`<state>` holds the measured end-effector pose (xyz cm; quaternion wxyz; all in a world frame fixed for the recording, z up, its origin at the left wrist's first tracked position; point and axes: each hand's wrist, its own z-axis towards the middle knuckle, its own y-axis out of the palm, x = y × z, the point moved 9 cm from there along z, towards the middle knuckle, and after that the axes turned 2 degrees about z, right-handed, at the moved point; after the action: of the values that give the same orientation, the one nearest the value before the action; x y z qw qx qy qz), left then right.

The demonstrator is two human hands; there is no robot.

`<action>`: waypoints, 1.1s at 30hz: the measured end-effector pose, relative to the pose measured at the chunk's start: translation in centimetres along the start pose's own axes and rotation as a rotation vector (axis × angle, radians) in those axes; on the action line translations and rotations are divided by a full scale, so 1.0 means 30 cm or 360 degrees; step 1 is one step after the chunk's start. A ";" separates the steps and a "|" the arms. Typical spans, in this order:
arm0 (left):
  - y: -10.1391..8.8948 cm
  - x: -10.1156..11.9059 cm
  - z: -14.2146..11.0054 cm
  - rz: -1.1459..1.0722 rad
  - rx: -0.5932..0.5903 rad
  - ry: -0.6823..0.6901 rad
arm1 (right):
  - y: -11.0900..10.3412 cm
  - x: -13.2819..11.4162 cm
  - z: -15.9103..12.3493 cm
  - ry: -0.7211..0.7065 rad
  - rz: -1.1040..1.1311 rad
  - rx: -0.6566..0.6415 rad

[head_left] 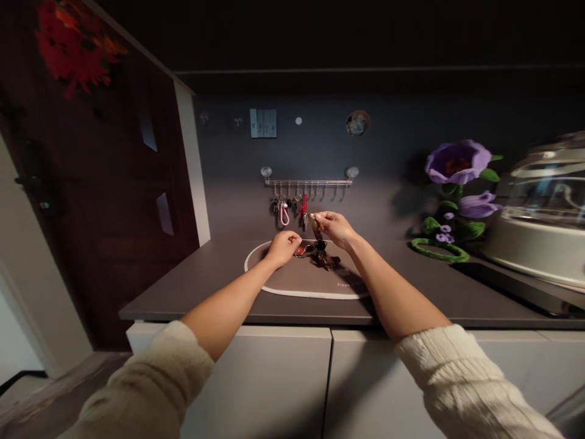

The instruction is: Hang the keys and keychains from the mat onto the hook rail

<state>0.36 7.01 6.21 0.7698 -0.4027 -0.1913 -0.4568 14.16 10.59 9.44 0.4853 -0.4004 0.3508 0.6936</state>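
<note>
Over the mat, my right hand (336, 229) pinches a brass-coloured piece (315, 226) at the upper end of a bunch of keys (326, 260). Dark keys and rings spread below it, low over or touching the brown oval mat (287, 281); which of the two I cannot tell. To the left, my left hand (283, 247) is closed, its fingertips pressed together. A small red piece (299, 251) shows just under those fingertips, beside the rings. Whether the left fingers hold anything is hidden.
On the wall behind, a clear hook rail (311, 183) carries several keys, a pink loop (284, 213) and a red strap (304, 206). At right stand purple crochet flowers (458, 163) with a green ring base and a domed appliance (539, 213). A dark door (109, 201) is left.
</note>
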 end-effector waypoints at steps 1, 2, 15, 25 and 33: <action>0.002 0.002 0.000 -0.0006 -0.0006 0.0006 | 0.008 -0.011 -0.002 -0.0015 0.0031 -0.0011; 0.003 0.005 -0.001 -0.0008 -0.0012 0.0017 | 0.016 -0.022 -0.005 -0.0029 0.0060 -0.0022; -0.031 0.066 0.011 0.0022 0.0077 0.0209 | 0.114 -0.095 -0.037 -0.0119 0.0408 -0.0214; -0.037 0.096 -0.009 0.0110 0.0028 0.0262 | 0.111 -0.091 -0.025 -0.0126 0.0600 -0.0160; -0.050 0.094 -0.012 0.0180 0.0094 0.0297 | 0.080 -0.067 -0.006 -0.0110 0.0702 -0.0047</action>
<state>0.48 4.79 8.53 0.8204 -0.3457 -0.1091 -0.4422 12.34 8.97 11.41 0.3277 -0.2971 0.4029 0.8013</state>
